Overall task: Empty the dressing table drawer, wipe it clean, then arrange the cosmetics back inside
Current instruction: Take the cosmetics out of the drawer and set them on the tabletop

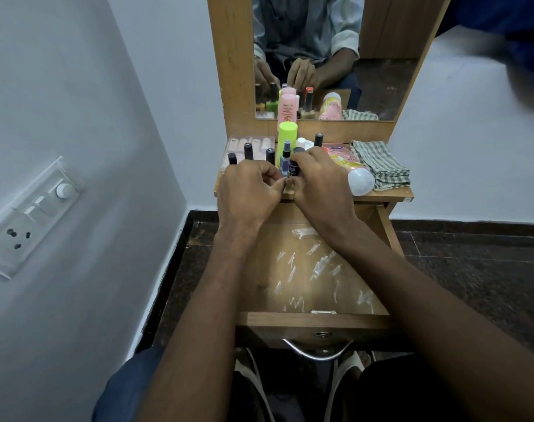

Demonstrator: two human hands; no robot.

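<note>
Pale walls close in around a narrow wooden counter (393,194) crowded with cosmetics, a folded checked cloth (378,166) on its right end. Below it the drawer (314,319) stands pulled out and bare, streaked white inside. The right hand (320,181) grips a small dark bottle (293,172) near the front edge; the left hand (249,190) pinches at something beside it, too small to identify. Emptying looks finished; wiping likely comes next, calling for a reach right to the cloth without toppling the upright tubes.

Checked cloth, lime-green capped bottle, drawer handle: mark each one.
checked cloth (381,166): head view, middle of the folded top.
lime-green capped bottle (287,138): head view, on the cap.
drawer handle (317,351): head view, middle of the metal bar.
</note>
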